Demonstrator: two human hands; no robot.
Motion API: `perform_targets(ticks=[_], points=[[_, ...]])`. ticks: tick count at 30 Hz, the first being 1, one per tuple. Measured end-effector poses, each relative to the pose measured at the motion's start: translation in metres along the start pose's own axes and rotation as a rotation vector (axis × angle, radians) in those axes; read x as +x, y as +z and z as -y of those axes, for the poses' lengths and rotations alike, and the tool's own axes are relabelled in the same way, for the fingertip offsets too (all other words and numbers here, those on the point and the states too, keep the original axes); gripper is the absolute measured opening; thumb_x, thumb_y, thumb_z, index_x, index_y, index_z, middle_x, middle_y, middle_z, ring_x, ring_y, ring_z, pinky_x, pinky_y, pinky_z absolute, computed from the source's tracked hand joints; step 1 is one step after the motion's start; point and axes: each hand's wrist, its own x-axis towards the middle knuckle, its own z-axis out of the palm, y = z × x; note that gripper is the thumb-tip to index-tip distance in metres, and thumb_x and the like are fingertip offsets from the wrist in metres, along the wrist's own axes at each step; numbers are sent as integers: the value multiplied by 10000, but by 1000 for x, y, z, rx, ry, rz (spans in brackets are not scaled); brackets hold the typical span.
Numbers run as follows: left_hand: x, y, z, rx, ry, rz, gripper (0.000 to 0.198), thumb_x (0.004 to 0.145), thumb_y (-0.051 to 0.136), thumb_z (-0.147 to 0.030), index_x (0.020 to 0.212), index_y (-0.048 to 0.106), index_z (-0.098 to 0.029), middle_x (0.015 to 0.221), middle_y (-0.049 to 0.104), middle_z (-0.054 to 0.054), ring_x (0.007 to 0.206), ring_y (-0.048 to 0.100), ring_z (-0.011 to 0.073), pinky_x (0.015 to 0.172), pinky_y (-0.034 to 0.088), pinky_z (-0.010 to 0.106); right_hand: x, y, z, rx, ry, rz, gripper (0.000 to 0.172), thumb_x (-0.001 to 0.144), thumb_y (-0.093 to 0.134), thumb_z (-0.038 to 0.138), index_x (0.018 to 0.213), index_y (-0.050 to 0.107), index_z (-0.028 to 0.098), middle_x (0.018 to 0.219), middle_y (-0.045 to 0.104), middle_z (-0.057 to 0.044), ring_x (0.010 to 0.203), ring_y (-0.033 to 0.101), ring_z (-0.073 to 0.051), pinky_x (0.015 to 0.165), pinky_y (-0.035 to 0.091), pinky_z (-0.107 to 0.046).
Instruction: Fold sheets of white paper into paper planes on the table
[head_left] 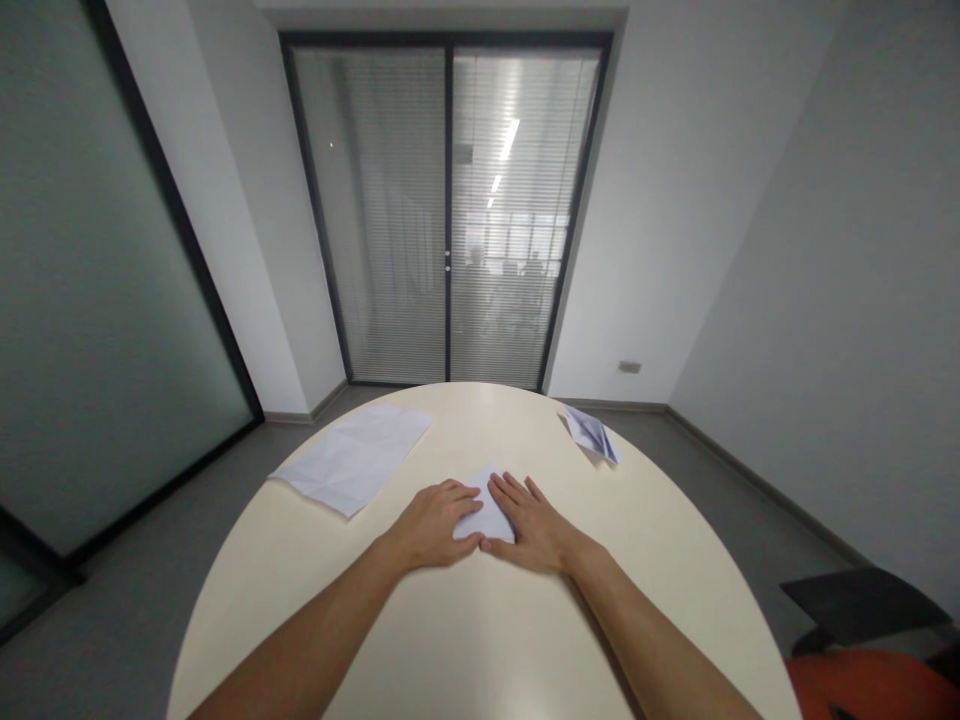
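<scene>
A small folded sheet of white paper [486, 515] lies flat near the middle of the round cream table [480, 640]. My left hand [439, 522] rests on its left side, fingers stretched out. From the right, my right hand [531, 522] presses on the paper with its fingers spread flat. The two thumbs nearly meet at the paper's near edge. Parts of the paper are covered by both hands.
A larger creased white sheet [360, 455] lies at the table's far left. Toward the far right edge sits a folded paper piece [591, 435] with dark markings. An orange chair [870, 685] stands at the lower right. Glass doors [448, 210] with blinds are beyond the table.
</scene>
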Motion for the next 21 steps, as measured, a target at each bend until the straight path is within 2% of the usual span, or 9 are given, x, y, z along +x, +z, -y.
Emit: perform_targets(ticks=[9, 17, 21], points=[[-1, 1, 1, 18, -8, 11, 430, 841, 660, -411, 1222, 674, -213, 1321, 647, 81, 1175, 589, 260, 1019, 477, 404, -1, -5, -5, 13, 44, 38, 1041, 832, 408, 815, 1583, 156, 141, 1637, 113, -146, 1516, 93, -345, 1212, 42, -574], [-2, 8, 4, 18, -31, -51, 341, 899, 597, -368, 1191, 697, -224, 1300, 667, 69, 1157, 622, 242, 1015, 490, 400, -5, -10, -10, 40, -28, 5, 959, 872, 437, 752, 1569, 235, 125, 1611, 231, -165, 1507, 165, -325, 1216, 121, -532], [-2, 11, 4, 33, -60, -79, 334, 891, 608, -351, 1179, 704, -212, 1299, 668, 81, 1152, 635, 252, 1030, 481, 424, -4, -6, -10, 27, -5, -7, 965, 883, 391, 764, 1574, 204, 117, 1624, 178, -162, 1515, 122, -319, 1221, 95, -530]])
